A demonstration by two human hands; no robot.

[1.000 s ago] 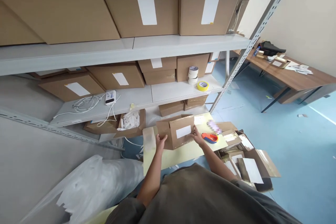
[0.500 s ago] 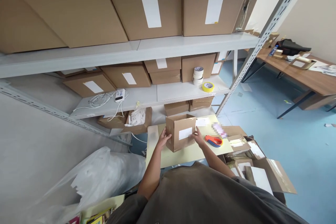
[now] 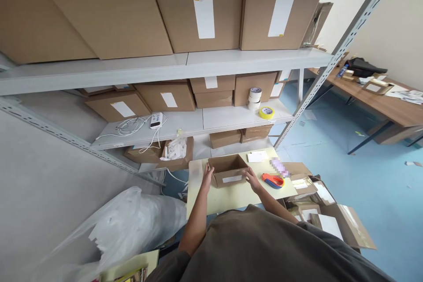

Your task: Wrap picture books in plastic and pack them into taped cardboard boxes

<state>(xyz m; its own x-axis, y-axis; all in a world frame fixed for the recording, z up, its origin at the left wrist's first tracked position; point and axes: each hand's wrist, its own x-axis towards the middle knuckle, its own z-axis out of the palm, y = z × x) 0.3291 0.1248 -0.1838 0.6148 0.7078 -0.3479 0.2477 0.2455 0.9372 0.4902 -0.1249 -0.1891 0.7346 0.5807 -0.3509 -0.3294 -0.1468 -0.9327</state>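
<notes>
An open-topped cardboard box (image 3: pixel 220 180) with a white label on its front side is held between my two hands over the pale yellow board (image 3: pixel 198 202). My left hand (image 3: pixel 207 175) grips its left side, thumb near the upper edge. On the right side, my right hand (image 3: pixel 251 178) is closed at the box's corner. The inside of the box looks bare. To the right of it lies a red and blue tape dispenser (image 3: pixel 272 181), with white paper slips (image 3: pixel 257 156) behind.
A metal rack (image 3: pixel 257 62) holding cardboard boxes rises ahead. Tape rolls (image 3: pixel 266 113) and a white power strip (image 3: pixel 156 120) lie on its middle shelf. Opened cartons (image 3: pixel 350 224) are piled at right. A bag of white plastic (image 3: pixel 145 216) stands at left.
The box has tipped from upright to lower, so its open top now faces me and its inside shows. Both hands have stayed on its sides. The view has shifted slightly.
</notes>
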